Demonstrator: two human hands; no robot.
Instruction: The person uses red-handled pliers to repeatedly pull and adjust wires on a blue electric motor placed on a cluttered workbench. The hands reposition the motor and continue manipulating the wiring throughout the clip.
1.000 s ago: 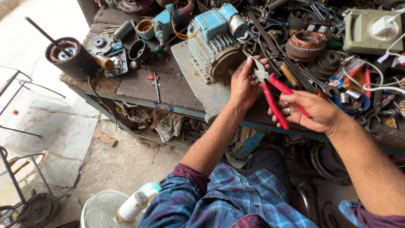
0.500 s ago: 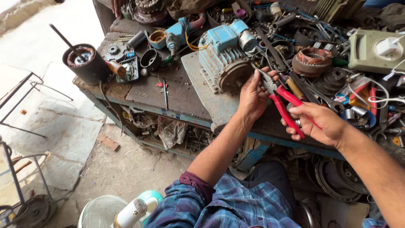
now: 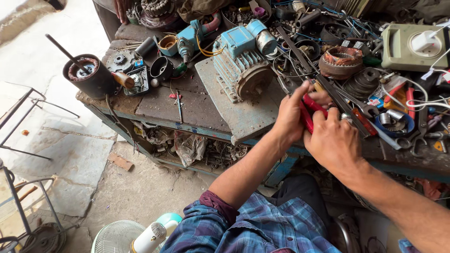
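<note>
Red-handled pliers sit between both my hands at the front edge of a cluttered workbench. My left hand wraps the handles from the left, thumb up. My right hand closes over them from the right, a ring on one finger. The pliers' jaws are hidden behind my hands. A blue electric motor rests on a worn metal plate just left of my hands.
A black motor housing with a shaft stands at the bench's left end. A copper-wound stator, wires, long metal tools and a green box crowd the right. A white fan and metal frames stand on the floor.
The pliers' handles, spread apart before, are now squeezed together. My right hand has rolled over on top of them and both hands have drawn together.
</note>
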